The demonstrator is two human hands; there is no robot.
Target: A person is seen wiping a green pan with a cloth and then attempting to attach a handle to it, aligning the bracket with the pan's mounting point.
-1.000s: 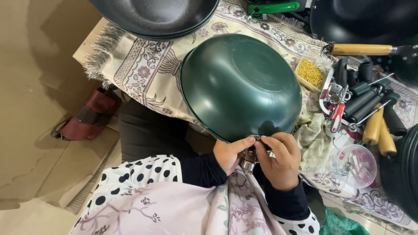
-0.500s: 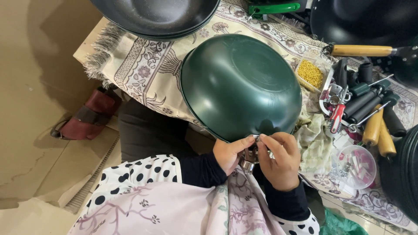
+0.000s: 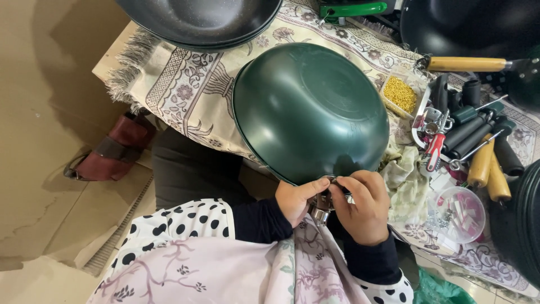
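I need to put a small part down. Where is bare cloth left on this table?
Bare cloth lies left of the green wok, below the dark pans. Right of the wok it is crowded: handles, tools, brass tray.

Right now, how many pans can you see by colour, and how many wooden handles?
Green pans, upside down, rim held by the left hand and right hand: 1
Black pans, partly cut off at the frame edges: at least 4, top one
Wooden handles: 3, one on a pan, two loose
Total: 8
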